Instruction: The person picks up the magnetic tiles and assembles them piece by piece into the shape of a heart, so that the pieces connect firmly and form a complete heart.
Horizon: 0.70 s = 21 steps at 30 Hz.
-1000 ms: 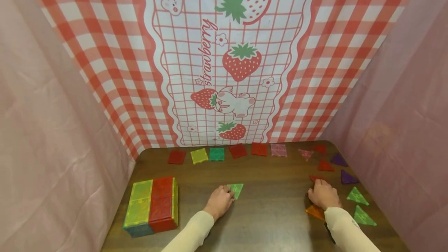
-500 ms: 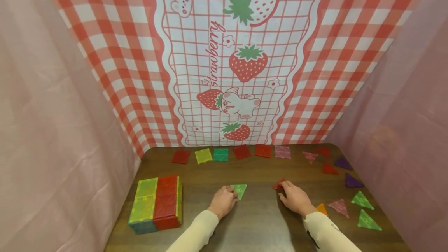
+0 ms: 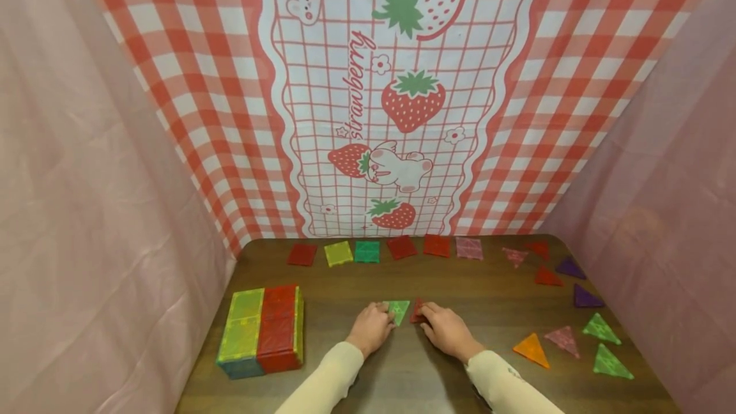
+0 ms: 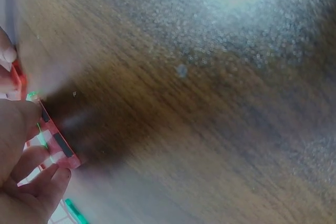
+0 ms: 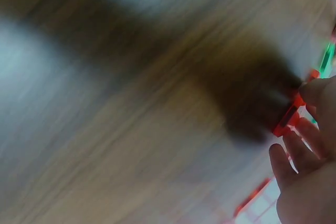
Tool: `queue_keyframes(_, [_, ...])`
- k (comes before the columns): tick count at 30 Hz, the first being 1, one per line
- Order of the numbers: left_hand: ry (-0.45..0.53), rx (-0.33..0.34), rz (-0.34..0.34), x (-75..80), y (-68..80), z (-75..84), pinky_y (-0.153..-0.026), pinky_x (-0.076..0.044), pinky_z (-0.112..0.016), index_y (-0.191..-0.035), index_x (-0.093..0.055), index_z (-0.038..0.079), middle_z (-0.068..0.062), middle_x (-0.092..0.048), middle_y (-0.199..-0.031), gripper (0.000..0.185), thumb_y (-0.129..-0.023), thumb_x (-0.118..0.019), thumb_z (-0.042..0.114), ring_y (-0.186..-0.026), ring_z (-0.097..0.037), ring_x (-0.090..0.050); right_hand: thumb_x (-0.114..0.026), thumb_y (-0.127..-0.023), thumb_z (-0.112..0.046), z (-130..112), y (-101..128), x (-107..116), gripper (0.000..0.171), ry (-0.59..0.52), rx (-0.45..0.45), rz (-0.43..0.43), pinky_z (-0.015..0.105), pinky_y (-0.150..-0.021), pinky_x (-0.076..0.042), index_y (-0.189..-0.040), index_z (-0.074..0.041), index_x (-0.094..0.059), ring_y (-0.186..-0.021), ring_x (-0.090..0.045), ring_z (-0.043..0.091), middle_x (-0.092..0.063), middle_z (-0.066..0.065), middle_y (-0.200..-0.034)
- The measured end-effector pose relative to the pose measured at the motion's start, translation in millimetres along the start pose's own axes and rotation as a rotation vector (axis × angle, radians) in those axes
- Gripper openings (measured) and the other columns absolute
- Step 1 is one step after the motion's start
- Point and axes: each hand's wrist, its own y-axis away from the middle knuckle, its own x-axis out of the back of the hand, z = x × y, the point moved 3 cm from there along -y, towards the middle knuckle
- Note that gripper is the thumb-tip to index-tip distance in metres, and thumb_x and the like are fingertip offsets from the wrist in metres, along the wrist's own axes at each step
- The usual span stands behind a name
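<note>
red triangle [image 3: 416, 312] in right hand [image 3: 450, 332] has neared green triangle [image 3: 399, 311]

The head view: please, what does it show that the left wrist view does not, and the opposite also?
Only the head view: the block of coloured tiles, the orange triangle, the two purple triangles and the bunny printed on the cloth.

Only the left wrist view: dark strips along the edge of a pinkish-red piece, held by the left hand.

Both: the left hand, part or all of the right hand, the red triangle it pinches, and the wooden table.
</note>
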Motion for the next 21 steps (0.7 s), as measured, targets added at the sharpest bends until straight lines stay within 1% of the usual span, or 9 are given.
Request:
queue_keyframes(2, [0.005, 0.002, -0.006, 0.4, 0.1, -0.4, -0.074, -0.052, -0.029, -0.084, -0.069, 0.021, 0.001, -0.066, -0.098, 0.014, -0.084, -0.068, 0.035, -0.083, -0.019, -0.062, -0.074, -0.08, -0.018, -7.5, -3.6, -3.5, 0.031, -0.002, 0.02, 0.012, 0.039, -0.072, -0.052, -0.109, -0.015, -0.063, -0.09, -0.065, 0.019, -0.064, 0.002, -0.11])
queue_keyframes(4, [0.016, 0.001, -0.016, 1.1, 0.0, -0.5, -0.076, -0.052, -0.03, -0.086, -0.07, 0.02, -0.001, -0.067, -0.103, 0.015, -0.084, -0.067, 0.034, -0.086, -0.019, -0.063, -0.074, -0.079, -0.018, -12.4, -6.5, -5.9, 0.036, -0.023, 0.006, 0.013, 0.041, -0.074, -0.051, -0.113, -0.013, -0.062, -0.096, -0.063, 0.02, -0.063, 0.004, -0.113])
queue_keyframes(6, [0.043, 0.002, -0.03, 2.3, -0.4, -1.1, -0.079, -0.052, -0.03, -0.09, -0.071, 0.02, -0.002, -0.068, -0.109, 0.015, -0.085, -0.067, 0.033, -0.09, -0.02, -0.063, -0.074, -0.08, -0.021, -14.2, -8.7, -7.5, 0.042, -0.029, -0.041, 0.003, 0.043, -0.078, -0.05, -0.118, -0.012, -0.06, -0.102, -0.06, 0.024, -0.06, 0.006, -0.116])
queue_keyframes(8, [0.072, 0.001, -0.046, 2.2, -0.7, -2.8, -0.083, -0.052, -0.03, -0.096, -0.072, 0.02, -0.003, -0.067, -0.113, 0.017, -0.085, -0.067, 0.032, -0.094, -0.02, -0.063, -0.073, -0.08, -0.024, -14.1, -9.9, -8.6, 0.047, -0.021, -0.104, -0.005, 0.045, -0.081, -0.048, -0.122, -0.009, -0.057, -0.103, -0.058, 0.027, -0.058, 0.01, -0.117])
queue_keyframes(10, [0.108, 0.004, -0.06, 2.1, -0.7, -4.5, -0.084, -0.052, -0.029, -0.1, -0.072, 0.019, -0.004, -0.067, -0.115, 0.019, -0.085, -0.067, 0.029, -0.096, -0.02, -0.063, -0.072, -0.081, -0.029, -12.9, -9.3, -9.2, 0.05, 0.002, -0.167, -0.023, 0.046, -0.083, -0.046, -0.123, -0.006, -0.057, -0.106, -0.056, 0.03, -0.057, 0.012, -0.119])
queue_keyframes(12, [0.133, 0.006, -0.068, 1.5, -0.7, -5.7, -0.084, -0.052, -0.028, -0.102, -0.073, 0.019, -0.004, -0.066, -0.115, 0.02, -0.085, -0.068, 0.028, -0.096, -0.02, -0.062, -0.071, -0.082, -0.031, -12.6, -7.9, -9.2, 0.05, 0.014, -0.201, -0.032, 0.047, -0.085, -0.045, -0.122, -0.003, -0.059, -0.107, -0.055, 0.032, -0.057, 0.014, -0.119])
queue_keyframes(17, [0.138, 0.016, -0.066, 2.0, -0.5, -4.8, -0.084, -0.051, -0.028, -0.1, -0.072, 0.018, -0.005, -0.066, -0.117, 0.019, -0.085, -0.068, 0.028, -0.096, -0.02, -0.062, -0.071, -0.082, -0.031, -13.8, -4.7, -9.3, 0.048, -0.02, -0.217, -0.034, 0.05, -0.085, -0.044, -0.119, -0.002, -0.062, -0.11, -0.054, 0.035, -0.058, 0.015, -0.119])
queue_keyframes(20, [0.173, 0.027, -0.074, 0.5, -0.7, -5.8, -0.088, -0.051, -0.03, -0.103, -0.071, 0.017, -0.007, -0.064, -0.119, 0.021, -0.086, -0.067, 0.027, -0.101, -0.022, -0.061, -0.071, -0.082, -0.033, -11.7, -4.0, -10.6, 0.05, -0.03, -0.224, -0.038, 0.049, -0.084, -0.044, -0.121, -0.003, -0.061, -0.109, -0.053, 0.035, -0.058, 0.015, -0.12])
queue_keyframes(21, [0.19, 0.04, -0.081, -0.1, -0.2, -6.8, -0.089, -0.051, -0.031, -0.105, -0.071, 0.016, -0.007, -0.064, -0.119, 0.023, -0.086, -0.067, 0.028, -0.103, -0.023, -0.061, -0.071, -0.082, -0.034, -10.5, -3.9, -11.1, 0.05, -0.036, -0.231, -0.043, 0.049, -0.083, -0.044, -0.12, -0.003, -0.061, -0.109, -0.053, 0.035, -0.057, 0.015, -0.12])
